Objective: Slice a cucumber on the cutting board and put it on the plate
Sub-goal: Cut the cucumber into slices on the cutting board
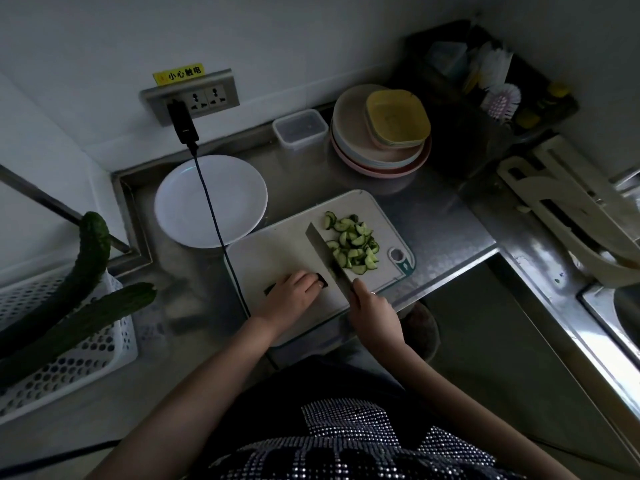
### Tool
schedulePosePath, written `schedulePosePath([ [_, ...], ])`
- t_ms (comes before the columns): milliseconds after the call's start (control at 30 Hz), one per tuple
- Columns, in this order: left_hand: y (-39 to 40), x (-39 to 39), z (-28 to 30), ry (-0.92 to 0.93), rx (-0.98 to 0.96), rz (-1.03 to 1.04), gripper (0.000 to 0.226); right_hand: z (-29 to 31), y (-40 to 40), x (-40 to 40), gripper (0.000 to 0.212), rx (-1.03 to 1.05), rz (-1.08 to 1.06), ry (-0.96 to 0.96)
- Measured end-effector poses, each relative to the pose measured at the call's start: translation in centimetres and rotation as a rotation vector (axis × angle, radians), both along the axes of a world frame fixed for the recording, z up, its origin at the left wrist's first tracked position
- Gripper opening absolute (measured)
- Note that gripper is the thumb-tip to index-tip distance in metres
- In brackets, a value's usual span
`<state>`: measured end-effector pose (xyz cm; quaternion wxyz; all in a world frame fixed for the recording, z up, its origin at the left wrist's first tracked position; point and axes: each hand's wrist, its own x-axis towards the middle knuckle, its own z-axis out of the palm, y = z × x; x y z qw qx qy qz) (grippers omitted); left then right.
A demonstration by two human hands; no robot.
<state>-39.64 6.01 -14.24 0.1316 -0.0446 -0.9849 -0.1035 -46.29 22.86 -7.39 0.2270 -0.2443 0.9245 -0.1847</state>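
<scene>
Left hand (293, 295) is pressed down over the last dark stub of cucumber (322, 281) near the front of the cutting board (277, 258), fingers curled over it, while the right hand (372, 308) has its fingers wrapped tight round the handle of the knife (325, 252), blade resting on the board right beside that stub. The cut slices (353, 244) sit in a heap on the board's right side, and the white plate (210, 200) is on the counter (440, 220) just left of the board, touching its corner.
</scene>
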Motion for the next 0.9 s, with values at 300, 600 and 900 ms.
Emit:
schedulePosePath([
  [300, 0.2, 0.0, 0.8, 0.072, -0.031, 0.000, 0.032, -0.3, -0.3, 0.5, 0.021, 0.050, 0.121, 0.083],
  [600, 0.2, 0.0, 1.2, 0.057, -0.037, 0.007, 0.034, -0.3, -0.4, 0.8, 0.019, 0.070, 0.167, 0.106],
  [900, 0.0, 0.1, 1.0, 0.036, 0.006, -0.001, 0.033, -0.9, -0.7, 0.8, 0.019, 0.121, 0.198, 0.103],
])
